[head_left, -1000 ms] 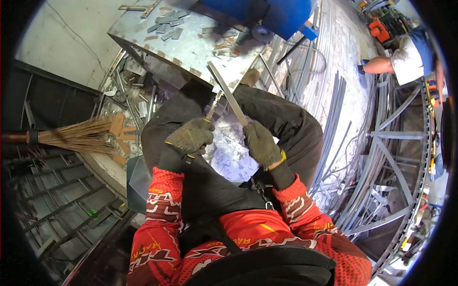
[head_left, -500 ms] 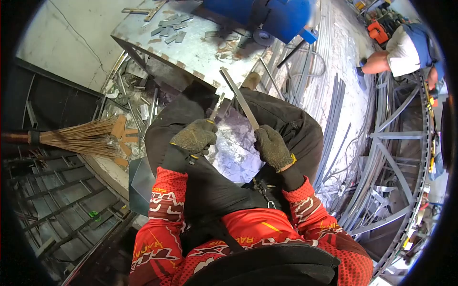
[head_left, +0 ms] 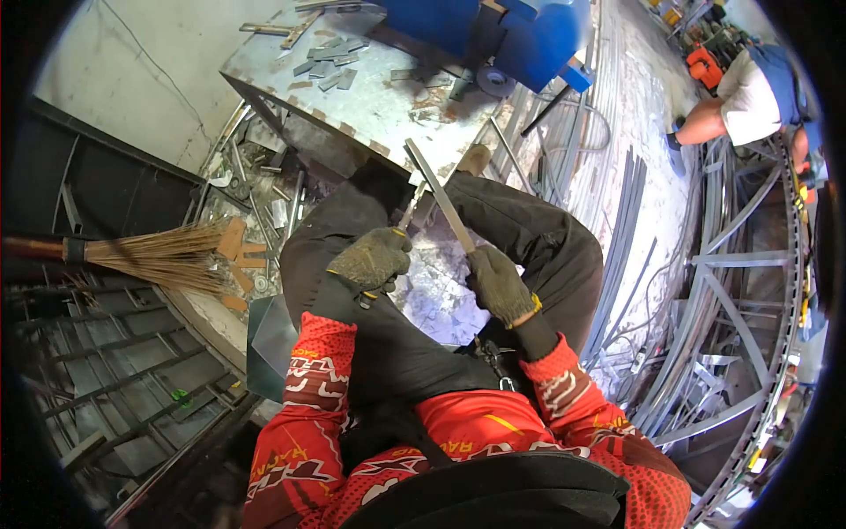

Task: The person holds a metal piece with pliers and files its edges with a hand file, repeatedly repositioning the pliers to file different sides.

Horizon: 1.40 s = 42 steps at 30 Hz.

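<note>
My left hand [head_left: 372, 257], in a dark knit work glove, is closed around a short, narrow metal piece [head_left: 411, 208] that points up and away from me. In my right hand [head_left: 500, 284], gloved the same way, is a long flat metal bar [head_left: 443, 197], gripped at its near end and slanting up to the left. The upper tip of the narrow piece lies right at the bar's left edge in this view. Both hands are above my spread knees, over the pale, dusty floor [head_left: 445, 300].
Ahead stands a metal worktable [head_left: 388, 110] with several small flat metal plates [head_left: 330, 57] and a blue machine [head_left: 476, 35]. A twig broom [head_left: 150, 256] lies left. Long metal bars [head_left: 621, 229] and a steel frame [head_left: 740, 260] fill the right, near another person [head_left: 749, 97].
The bar and the narrow metal piece have come closer together, the bar now crossing near the piece's tip. The whole view has shifted slightly right and down.
</note>
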Motion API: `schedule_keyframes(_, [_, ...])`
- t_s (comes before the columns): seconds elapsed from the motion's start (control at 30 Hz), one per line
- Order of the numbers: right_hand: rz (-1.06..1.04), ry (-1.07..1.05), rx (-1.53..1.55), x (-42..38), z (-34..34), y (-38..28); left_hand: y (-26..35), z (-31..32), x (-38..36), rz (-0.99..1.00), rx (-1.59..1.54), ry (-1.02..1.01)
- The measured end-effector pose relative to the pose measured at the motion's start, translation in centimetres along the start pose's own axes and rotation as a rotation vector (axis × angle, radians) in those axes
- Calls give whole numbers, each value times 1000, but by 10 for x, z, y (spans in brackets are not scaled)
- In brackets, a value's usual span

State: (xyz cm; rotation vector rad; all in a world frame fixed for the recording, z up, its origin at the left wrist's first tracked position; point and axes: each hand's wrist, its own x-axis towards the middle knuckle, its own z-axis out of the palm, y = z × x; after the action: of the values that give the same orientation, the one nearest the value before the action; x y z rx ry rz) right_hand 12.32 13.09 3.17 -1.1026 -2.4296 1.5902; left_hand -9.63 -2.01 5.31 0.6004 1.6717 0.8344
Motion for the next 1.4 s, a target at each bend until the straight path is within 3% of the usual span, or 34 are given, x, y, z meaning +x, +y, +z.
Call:
schedule_keyframes(0.07, [278,-95,144,-14,-12,-35,-5,0,3,6,11,-34])
schedule_keyframes(0.1, [277,-88,159,-5,-10,-27,-5,0,3,4,27,-37])
schedule_keyframes(0.17, [-175,50,-36,20,-3,-8,-4,-1,2,-30,-3,-37])
schedule_keyframes(0.23, [-161,54,-20,50,-4,-12,-2,2,1,-3,26,-17])
schedule_keyframes(0.3, [-759,377,-243,84,3,4,-1,3,0,24,51,0])
schedule_keyframes(0.43, [-712,368,-221,84,-13,7,4,8,-4,3,-28,1])
schedule_keyframes(0.5, [-234,133,206,51,-20,17,3,11,-7,5,-39,21])
schedule_keyframes(0.6, [-93,209,198,24,-18,59,-9,13,0,50,-56,48])
schedule_keyframes(0.67, [-130,269,225,20,-26,49,-19,18,1,201,-210,80])
schedule_keyframes(0.83, [-254,421,338,28,-38,39,11,34,-40,183,-399,7])
schedule_keyframes(0.9, [-262,389,350,28,-37,37,16,39,-59,215,-758,-51])
schedule_keyframes(1.03, [-445,498,303,37,-22,50,17,31,-71,269,-959,-347])
schedule_keyframes(1.13, [-323,410,395,29,-28,43,17,38,-80,278,-1007,-413])
schedule_keyframes(1.17, [-292,315,556,26,-27,38,20,42,-83,291,-1038,-456])
schedule_keyframes(1.2, [-258,216,716,20,-26,30,27,49,-90,263,-1060,-369])
schedule_keyframes(1.23, [-253,228,716,12,-28,19,25,51,-90,257,-1058,-381])
schedule_keyframes(1.3, [-284,5,1015,-4,-33,-3,19,59,-87,261,-1000,-394])
schedule_keyframes(1.4, [-184,-47,1131,-30,-40,-35,37,90,-102,192,-960,-391])
